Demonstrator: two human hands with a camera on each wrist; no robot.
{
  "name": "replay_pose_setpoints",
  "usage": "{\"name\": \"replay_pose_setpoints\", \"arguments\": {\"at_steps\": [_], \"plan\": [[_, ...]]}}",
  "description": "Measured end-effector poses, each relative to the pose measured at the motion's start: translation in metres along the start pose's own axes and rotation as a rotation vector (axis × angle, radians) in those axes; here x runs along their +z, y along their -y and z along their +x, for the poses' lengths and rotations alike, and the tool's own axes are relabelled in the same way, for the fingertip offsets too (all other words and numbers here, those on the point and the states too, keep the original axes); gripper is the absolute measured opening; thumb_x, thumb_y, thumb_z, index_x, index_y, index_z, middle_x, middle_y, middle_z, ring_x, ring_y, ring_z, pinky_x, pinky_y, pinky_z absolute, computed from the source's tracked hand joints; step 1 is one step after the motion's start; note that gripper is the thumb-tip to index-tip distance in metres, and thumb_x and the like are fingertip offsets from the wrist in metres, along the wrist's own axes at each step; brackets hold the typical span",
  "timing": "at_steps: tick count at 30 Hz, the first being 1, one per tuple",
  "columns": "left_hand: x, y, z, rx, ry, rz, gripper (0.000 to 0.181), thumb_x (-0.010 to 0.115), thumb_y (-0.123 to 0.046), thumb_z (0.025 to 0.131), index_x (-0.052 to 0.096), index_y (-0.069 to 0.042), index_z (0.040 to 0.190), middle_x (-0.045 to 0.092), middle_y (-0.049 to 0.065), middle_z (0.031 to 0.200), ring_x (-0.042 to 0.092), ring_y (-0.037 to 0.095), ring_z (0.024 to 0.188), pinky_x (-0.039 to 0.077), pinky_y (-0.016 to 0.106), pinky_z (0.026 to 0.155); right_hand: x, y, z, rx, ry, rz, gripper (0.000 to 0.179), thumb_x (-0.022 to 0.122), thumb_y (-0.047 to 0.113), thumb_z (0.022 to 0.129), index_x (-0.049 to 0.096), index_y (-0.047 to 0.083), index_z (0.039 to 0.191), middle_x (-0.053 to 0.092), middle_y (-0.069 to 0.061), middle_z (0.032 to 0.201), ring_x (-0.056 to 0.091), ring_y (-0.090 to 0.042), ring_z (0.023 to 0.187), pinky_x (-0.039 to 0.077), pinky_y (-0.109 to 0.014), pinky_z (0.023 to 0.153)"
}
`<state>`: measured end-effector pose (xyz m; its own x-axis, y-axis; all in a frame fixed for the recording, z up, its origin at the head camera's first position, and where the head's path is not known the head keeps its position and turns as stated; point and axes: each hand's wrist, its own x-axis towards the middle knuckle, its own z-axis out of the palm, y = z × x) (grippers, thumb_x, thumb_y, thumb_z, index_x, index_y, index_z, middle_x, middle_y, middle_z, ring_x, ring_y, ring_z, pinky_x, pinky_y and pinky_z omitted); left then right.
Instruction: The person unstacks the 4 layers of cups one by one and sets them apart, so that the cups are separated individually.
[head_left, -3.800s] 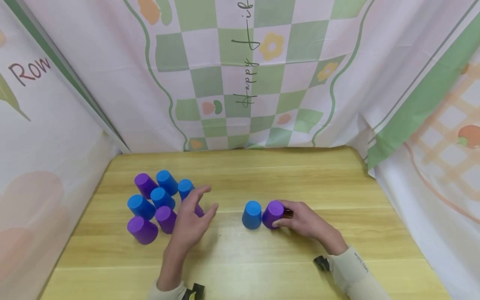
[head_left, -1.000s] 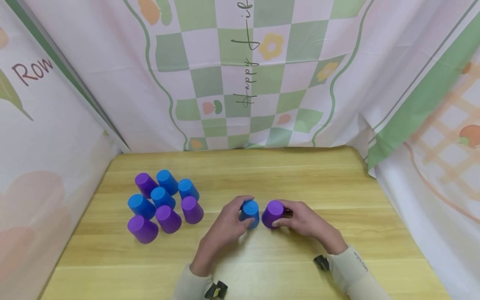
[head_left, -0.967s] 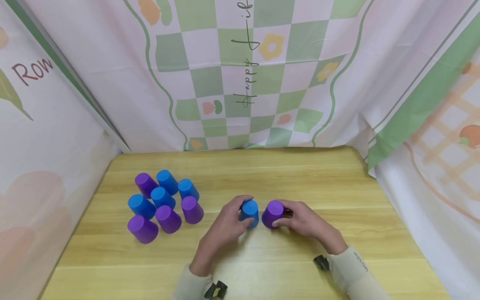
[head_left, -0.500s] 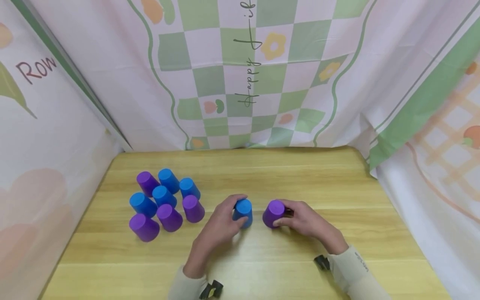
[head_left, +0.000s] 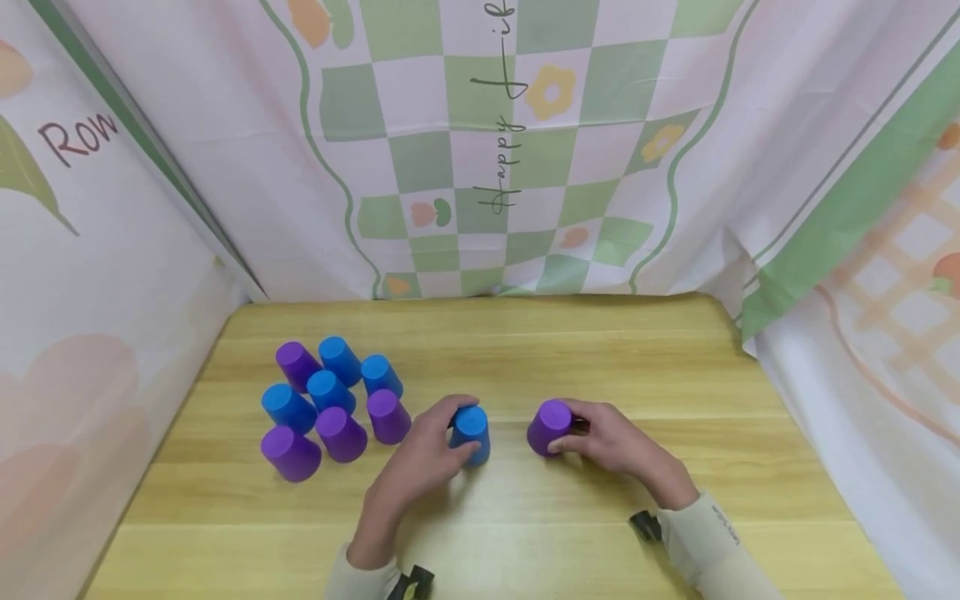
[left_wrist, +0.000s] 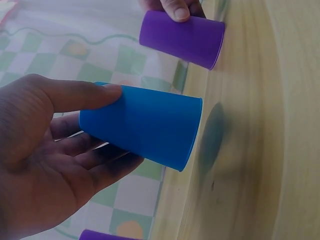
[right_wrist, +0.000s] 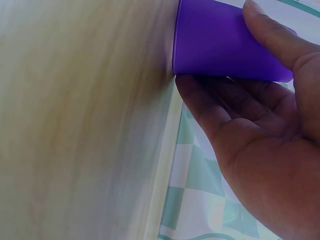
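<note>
Near the middle of the table, my left hand [head_left: 422, 454] grips an upside-down blue cup [head_left: 471, 435] between thumb and fingers. In the left wrist view a gap and a shadow separate the rim of that blue cup [left_wrist: 142, 125] from the tabletop, so it hangs slightly raised. To its right, my right hand [head_left: 611, 439] holds a purple cup [head_left: 549, 429], also mouth down. The right wrist view shows this purple cup [right_wrist: 220, 42] with its rim at the table surface, thumb on one side and fingers on the other.
Several upside-down blue and purple cups stand in a cluster on the left of the wooden table [head_left: 570, 533]; the nearest to my left hand is a purple cup [head_left: 388, 417]. A patterned curtain [head_left: 487, 150] hangs along the back and sides.
My left hand went from near the cluster to the blue cup, took hold of it beside the purple one, and has carried it leftward. The right hand stays on the purple cup.
</note>
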<state>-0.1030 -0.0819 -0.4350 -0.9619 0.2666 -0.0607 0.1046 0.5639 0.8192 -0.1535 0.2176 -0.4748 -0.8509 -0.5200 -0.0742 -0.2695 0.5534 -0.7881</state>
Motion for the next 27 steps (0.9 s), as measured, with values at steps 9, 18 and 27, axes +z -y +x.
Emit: {"name": "replay_pose_setpoints", "arguments": {"at_steps": [9, 18, 27], "plan": [[-0.010, 0.007, -0.009, -0.014, -0.016, -0.003, 0.052, 0.073, -0.019, 0.089, 0.052, -0.019, 0.137, 0.058, 0.001, 0.136, 0.053, 0.024, 0.128, 0.045, 0.048, 0.106, 0.002, -0.003, 0.000, -0.018, -0.006, 0.006, 0.038, 0.077, 0.039, 0.082, 0.066, 0.028, 0.117, 0.070, 0.011, 0.108, 0.066, -0.009, 0.102, 0.054, -0.031, 0.092], [-0.026, 0.012, -0.025, -0.053, -0.073, 0.035, 0.049, 0.074, -0.015, 0.086, 0.055, -0.019, 0.131, 0.061, 0.001, 0.130, 0.054, 0.026, 0.126, 0.045, 0.051, 0.105, 0.000, -0.002, 0.000, -0.050, -0.019, -0.013, 0.038, 0.076, 0.040, 0.082, 0.066, 0.027, 0.117, 0.070, 0.010, 0.108, 0.066, -0.011, 0.103, 0.054, -0.032, 0.092], [-0.041, 0.018, -0.041, -0.092, -0.080, 0.055, 0.045, 0.076, -0.014, 0.084, 0.059, -0.026, 0.123, 0.063, -0.007, 0.120, 0.058, 0.019, 0.116, 0.049, 0.050, 0.100, -0.001, 0.000, 0.001, -0.041, -0.015, -0.004, 0.037, 0.077, 0.037, 0.082, 0.066, 0.027, 0.117, 0.070, 0.010, 0.107, 0.065, -0.011, 0.103, 0.054, -0.031, 0.092]]}}
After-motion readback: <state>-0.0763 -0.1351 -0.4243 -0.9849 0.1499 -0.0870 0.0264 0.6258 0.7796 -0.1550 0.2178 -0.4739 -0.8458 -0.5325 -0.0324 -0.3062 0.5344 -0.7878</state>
